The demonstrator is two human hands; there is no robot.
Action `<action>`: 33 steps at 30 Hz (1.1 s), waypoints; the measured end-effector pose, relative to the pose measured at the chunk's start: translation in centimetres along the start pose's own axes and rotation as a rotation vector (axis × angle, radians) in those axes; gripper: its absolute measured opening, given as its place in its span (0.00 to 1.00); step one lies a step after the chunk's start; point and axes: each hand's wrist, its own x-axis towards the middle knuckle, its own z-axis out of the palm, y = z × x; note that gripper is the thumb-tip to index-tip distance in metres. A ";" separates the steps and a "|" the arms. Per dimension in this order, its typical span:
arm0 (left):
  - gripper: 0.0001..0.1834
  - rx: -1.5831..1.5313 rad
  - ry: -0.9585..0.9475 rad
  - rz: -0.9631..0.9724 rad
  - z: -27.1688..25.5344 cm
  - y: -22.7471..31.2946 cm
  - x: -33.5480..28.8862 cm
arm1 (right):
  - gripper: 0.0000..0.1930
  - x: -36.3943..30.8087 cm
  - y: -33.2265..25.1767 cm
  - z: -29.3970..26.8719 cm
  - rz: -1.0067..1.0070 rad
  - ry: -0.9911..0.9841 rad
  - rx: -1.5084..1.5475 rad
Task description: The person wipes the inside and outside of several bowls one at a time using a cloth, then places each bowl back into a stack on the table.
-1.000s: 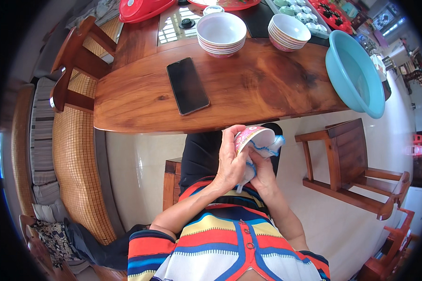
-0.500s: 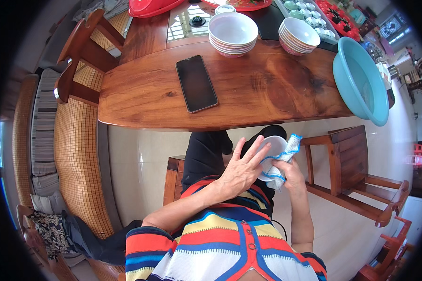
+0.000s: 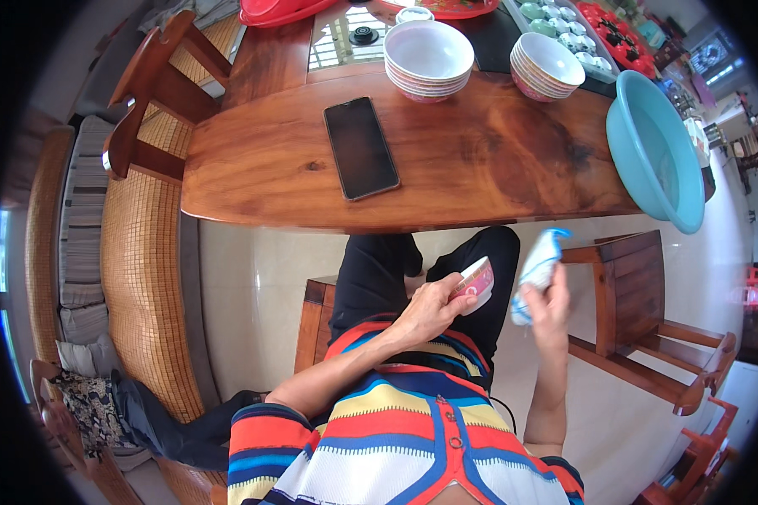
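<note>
One small bowl [image 3: 475, 289] is in the grip of the left hand [image 3: 432, 310], just beyond its fingertips and above the dark-clad legs [image 3: 375, 282]. Its outside is pink with pale markings and a tan-gold band near the lip; a narrow strip of smooth white inside shows along the rim, and the foot is white. The bowl is tilted well over, its mouth toward the upper left and its foot toward the lower right. The left fingers are closed about its near side, bent and drawn together; where the thumb presses cannot be told.

To the right of those fingers, and apart from the bowl, the right hand [image 3: 550, 312] is closed on a cloth [image 3: 540, 262]. The cloth is white with bright blue edging, bunched into a long upright shape that rises above the right fingers and also hangs below them. These fingers are curled in, slightly blurred.

Ahead of both sets of fingers lies the wooden table [image 3: 446, 164]. On it, a dark phone [image 3: 362, 148] is ahead and to the left of the left fingers, while a larger bowl stack [image 3: 429, 59] and a smaller bowl stack [image 3: 547, 66] stand farther off. The light-blue basin [image 3: 624, 151] is ahead and to the right of the right fingers.
</note>
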 end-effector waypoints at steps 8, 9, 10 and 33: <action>0.19 -0.559 -0.164 0.128 -0.1 -0.6 0.2 | 0.24 -2.6 -0.7 5.4 -0.481 -0.159 -0.664; 0.17 -0.604 -0.224 0.132 -0.4 -0.6 0.2 | 0.23 -2.3 -0.9 5.7 -0.556 -0.115 -0.641; 0.17 -0.589 -0.256 0.130 -0.6 -0.4 0.0 | 0.23 -2.1 -1.2 6.1 -0.630 -0.071 -0.616; 0.13 -0.398 -0.027 0.281 -0.5 3.8 -1.7 | 0.18 0.4 -3.2 6.5 -0.736 -0.094 -0.390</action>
